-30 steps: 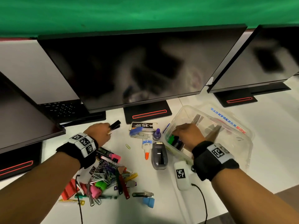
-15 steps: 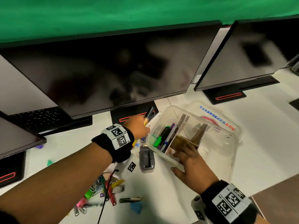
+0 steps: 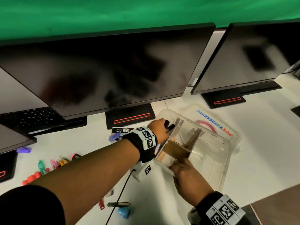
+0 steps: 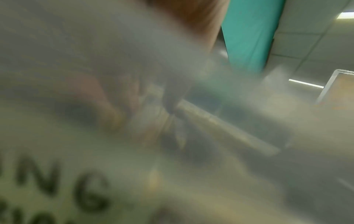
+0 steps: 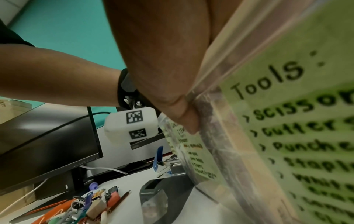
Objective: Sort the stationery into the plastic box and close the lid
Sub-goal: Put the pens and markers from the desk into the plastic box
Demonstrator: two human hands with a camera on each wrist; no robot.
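The clear plastic box stands open on the white desk, split by cardboard dividers. Its lid, printed with blue and red letters, lies under its far side. My left hand reaches over the box's left compartment and grips a black marker that sticks out past the fingers. My right hand grips the box's near wall, thumb on the rim beside a green "Tools" label. The left wrist view is blurred.
Loose stationery lies scattered at the left of the desk, also seen as a pile. A grey dispenser and a blue tool sit beside the box. Monitors and a keyboard stand behind. A blue cap lies near the front edge.
My left hand carried the black marker from the desk's left side across to the box. My right hand came out of the box and took hold of its near wall.
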